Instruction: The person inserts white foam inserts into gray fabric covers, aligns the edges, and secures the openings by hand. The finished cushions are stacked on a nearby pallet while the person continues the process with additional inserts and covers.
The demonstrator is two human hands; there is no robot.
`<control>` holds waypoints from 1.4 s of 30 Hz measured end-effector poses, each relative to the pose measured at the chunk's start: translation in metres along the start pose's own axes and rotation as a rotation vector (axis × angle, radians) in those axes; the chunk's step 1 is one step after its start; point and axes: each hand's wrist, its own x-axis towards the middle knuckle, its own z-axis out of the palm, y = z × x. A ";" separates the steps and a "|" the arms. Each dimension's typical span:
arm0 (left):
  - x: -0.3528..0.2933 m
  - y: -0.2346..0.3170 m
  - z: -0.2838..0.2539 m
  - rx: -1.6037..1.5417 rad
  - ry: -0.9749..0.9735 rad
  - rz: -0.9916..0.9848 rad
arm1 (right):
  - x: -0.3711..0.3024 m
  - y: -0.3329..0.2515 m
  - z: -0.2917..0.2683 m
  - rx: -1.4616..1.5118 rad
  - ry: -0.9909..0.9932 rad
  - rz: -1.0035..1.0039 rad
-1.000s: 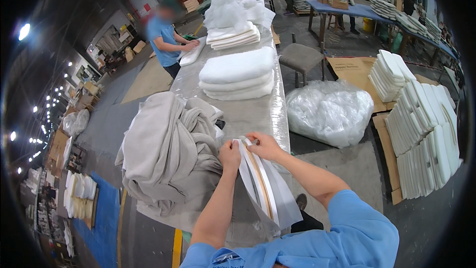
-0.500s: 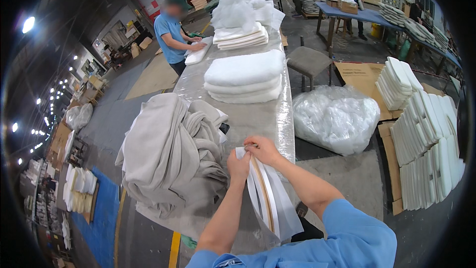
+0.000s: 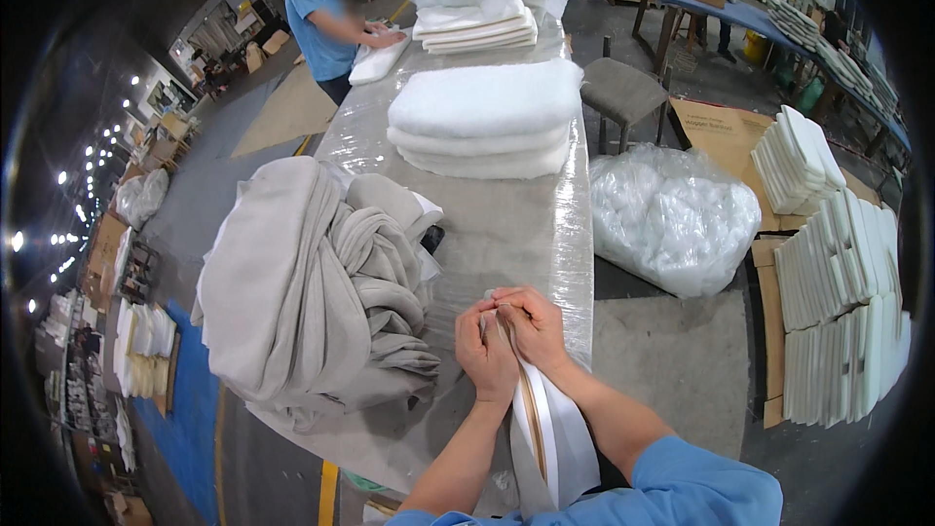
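My left hand [image 3: 486,352] and my right hand [image 3: 531,329] are side by side over the near part of the table, fingers closed. Both grip the upper end of a long fabric piece [image 3: 565,429] with white edges, greyish panels and a narrow tan strip down its length. From the hands it hangs toward my body, its lower end against my blue shirt. The fingers cover the gripped end. Left of my hands lies a big heap of light grey fabric covers [image 3: 292,282], folded and bunched together.
A plastic-covered table [image 3: 467,224] runs away from me, bearing stacked white batting [image 3: 482,102]. At its far left a person [image 3: 326,24] handles a white pad. To the right are a chair [image 3: 623,93], a clear bag of white stuffing [image 3: 672,219] and stacked white cushions [image 3: 838,282].
Both hands have drawn closer together, bunching the fabric piece's top end, and its panels have narrowed. The view has shifted, with the batting and grey heap now nearer.
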 end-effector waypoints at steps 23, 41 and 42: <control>-0.042 -0.070 -0.075 -0.783 -0.254 -0.799 | 0.018 0.017 -0.055 0.560 -0.149 0.657; -0.127 -0.035 -0.184 -0.376 -0.668 -1.210 | -0.076 0.001 -0.211 0.276 0.232 0.864; -0.115 -0.030 -0.192 -0.335 -0.656 -1.146 | -0.080 -0.003 -0.206 0.299 0.228 0.846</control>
